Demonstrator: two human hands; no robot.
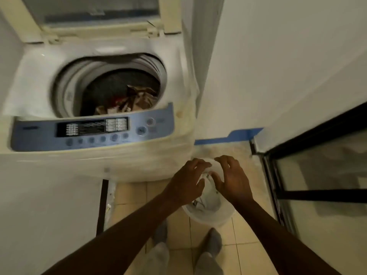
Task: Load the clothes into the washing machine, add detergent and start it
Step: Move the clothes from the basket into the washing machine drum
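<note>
- Top-load washing machine (111, 159) stands at left, lid (99, 14) raised upright at the back.
- Drum (111, 86) open; some clothes (127, 104) already lie at the bottom, brown, tan and a bit of red, blurred so single pieces can't be told.
- Blue control panel (91, 132) runs along the machine's front edge, dark display in the middle, row of round buttons below; labels unreadable.
- White bucket (206, 215) sits on the tiled floor (178, 225), just beside the machine's front right corner.
- Pale fabric (208, 197) inside the bucket, whitish with thin dark bits; what kind of garment, can't tell.
- Left hand (188, 181) over the bucket's near-left side, fingers curled and loosely spread, thumb close to the fabric.
- Right hand (230, 179) over the bucket's right side, fingers spread and bent downward.
- Both hands open, not clamped on anything clearly; whether the fingertips touch the fabric can't be told, blur.
- Hands sit near each other, a small gap between them above the bucket.
- Person's feet in grey socks (214, 243) on the floor below the bucket.
- Dark-framed glass door (317, 175) at right, white wall (278, 66) behind it.
- Blue tape strip (228, 137) along the wall base, beyond the bucket.
</note>
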